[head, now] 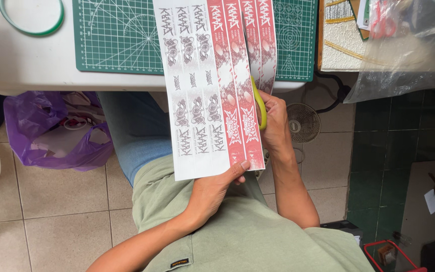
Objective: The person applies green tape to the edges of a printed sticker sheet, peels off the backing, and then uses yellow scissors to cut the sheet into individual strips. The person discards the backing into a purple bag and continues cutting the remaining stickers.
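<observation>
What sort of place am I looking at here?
Probably a home craft or hobby desk: a green cutting mat on a white table, a printed sheet being cut with scissors, tiled floor below.

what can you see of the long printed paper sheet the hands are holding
The long printed paper sheet is white and glossy-looking, divided lengthwise into grey-patterned strips on one side and red-patterned strips on the other. It slopes from the green cutting mat down over the table edge toward the lap. The left hand pinches its lower edge; the right hand works yellow-green-handled scissors along the red side.
</observation>
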